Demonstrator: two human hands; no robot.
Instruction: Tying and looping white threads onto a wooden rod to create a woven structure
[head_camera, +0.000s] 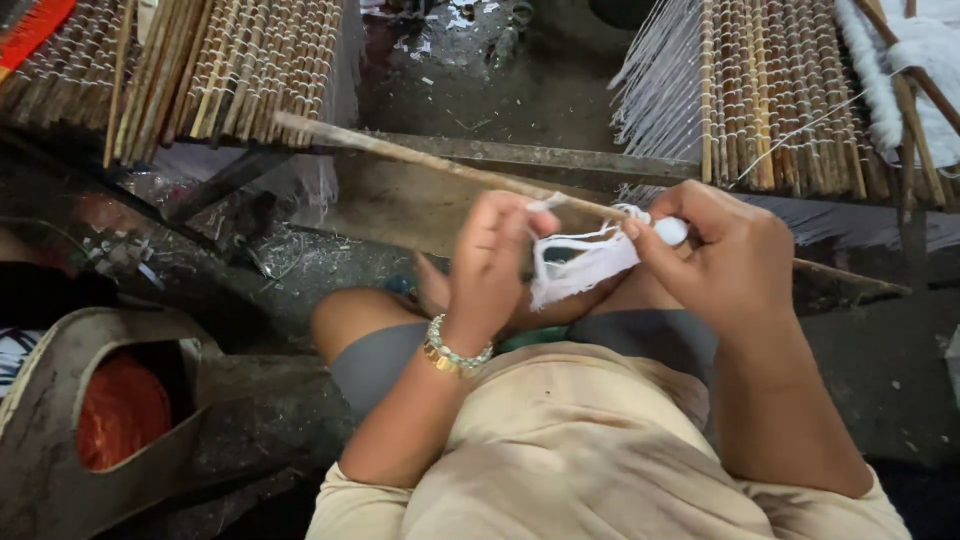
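From the head cam I've got both hands up at centre frame. Left hand (490, 262) has fingers curled tight, pinching one end of a white thread bundle (585, 265) against a long thin stick (420, 160) that runs off toward 10 o'clock. Right hand (715, 255) pinches the other end, thumb and forefinger pressed together on a small white wad of thread.

Progress, my read: thread looks partly wound or tied onto the stick, w/ loose strands hanging below, so the wrap seems mid-way, not finished. Woven reed mats (790, 100) at 1 o'clock and 11 o'clock already carry white thread, so some weaving is done.

Hard to tell: the knot itself is hidden behind the fingers; the stick's near end is covered by the right hand. Red item (120, 410) at 8 o'clock sits inside a grey container, unclear what it is. Mats are cut off at the top edge.
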